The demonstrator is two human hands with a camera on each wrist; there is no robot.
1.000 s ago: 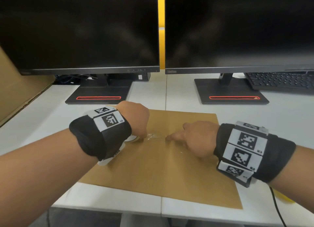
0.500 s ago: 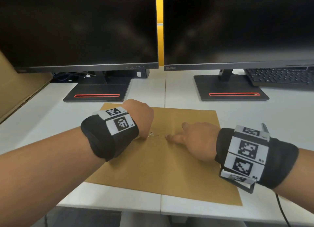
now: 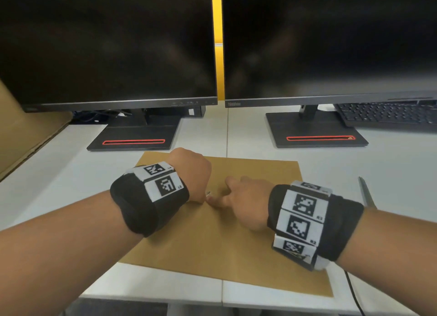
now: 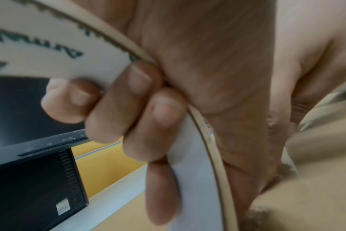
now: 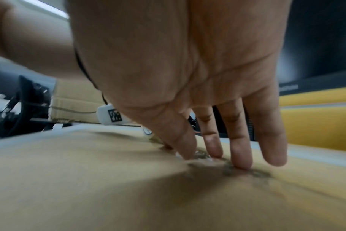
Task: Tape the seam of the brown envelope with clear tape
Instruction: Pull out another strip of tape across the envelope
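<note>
The brown envelope (image 3: 227, 240) lies flat on the white desk, below the two monitors. My left hand (image 3: 196, 173) hovers over its middle and grips the roll of clear tape (image 4: 192, 179), fingers (image 4: 154, 125) curled through the white core. A short glint of clear tape (image 3: 208, 194) shows between the hands. My right hand (image 3: 246, 197) presses straight fingers (image 5: 241, 154) down on the envelope (image 5: 89, 187), right beside the left hand. The roll is hidden under the left hand in the head view.
Two dark monitors on black stands (image 3: 134, 136) (image 3: 314, 133) stand close behind the envelope. A keyboard (image 3: 387, 113) sits at the far right, a pen-like tool (image 3: 366, 192) lies on the desk right of the envelope, and a cardboard sheet (image 3: 26, 136) leans at the left.
My left hand moved right with the roll toward the right hand, so the stretch of tape between them shrank. My right fingertips slid slightly left along the envelope.
</note>
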